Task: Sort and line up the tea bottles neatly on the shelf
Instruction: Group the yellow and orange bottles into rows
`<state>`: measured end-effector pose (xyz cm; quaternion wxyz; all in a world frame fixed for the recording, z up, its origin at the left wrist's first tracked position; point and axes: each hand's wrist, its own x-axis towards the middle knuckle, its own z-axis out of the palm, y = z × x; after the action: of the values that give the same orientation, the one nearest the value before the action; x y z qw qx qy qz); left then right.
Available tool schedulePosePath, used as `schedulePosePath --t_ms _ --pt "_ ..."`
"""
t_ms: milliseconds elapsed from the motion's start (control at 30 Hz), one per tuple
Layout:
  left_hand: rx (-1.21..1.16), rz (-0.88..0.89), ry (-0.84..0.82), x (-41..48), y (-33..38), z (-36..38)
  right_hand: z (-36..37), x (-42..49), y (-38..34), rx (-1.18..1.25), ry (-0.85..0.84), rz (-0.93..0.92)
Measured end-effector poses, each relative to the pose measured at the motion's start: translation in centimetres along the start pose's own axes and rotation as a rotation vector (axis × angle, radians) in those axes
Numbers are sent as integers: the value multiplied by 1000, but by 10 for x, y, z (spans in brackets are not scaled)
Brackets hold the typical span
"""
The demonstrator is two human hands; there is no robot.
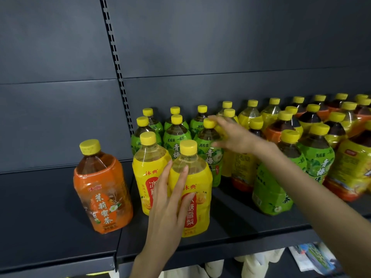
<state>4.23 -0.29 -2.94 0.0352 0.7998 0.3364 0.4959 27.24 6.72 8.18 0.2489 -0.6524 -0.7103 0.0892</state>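
Note:
Two yellow-labelled bottles stand at the shelf front: the nearer yellow bottle (195, 194) and one behind-left (147, 167). My left hand (169, 201) lies flat against them with straight fingers, touching both. An orange-labelled bottle (102, 189) stands alone to the left. Behind are several green-labelled bottles (176, 140). My right hand (233, 134) reaches over the row with spread fingers, fingertips at the yellow cap of a green bottle (208, 145); it holds nothing that I can see.
To the right, mixed green, yellow and orange bottles (313, 149) crowd the dark shelf (60, 223). The slotted upright (118, 73) divides the back panel. White containers (253, 263) and packets sit on the lower shelf.

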Motion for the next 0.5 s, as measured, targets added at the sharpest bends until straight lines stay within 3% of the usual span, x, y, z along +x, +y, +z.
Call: schedulePosePath --t_ms 133,267,500 --pt "19 4 -6 0 -5 0 -44 27 12 -162 180 13" --pt "12 6 -26 1 -10 0 -48 51 35 -182 36 155" --pt "11 18 -28 6 -12 2 -47 65 40 -242 48 162"
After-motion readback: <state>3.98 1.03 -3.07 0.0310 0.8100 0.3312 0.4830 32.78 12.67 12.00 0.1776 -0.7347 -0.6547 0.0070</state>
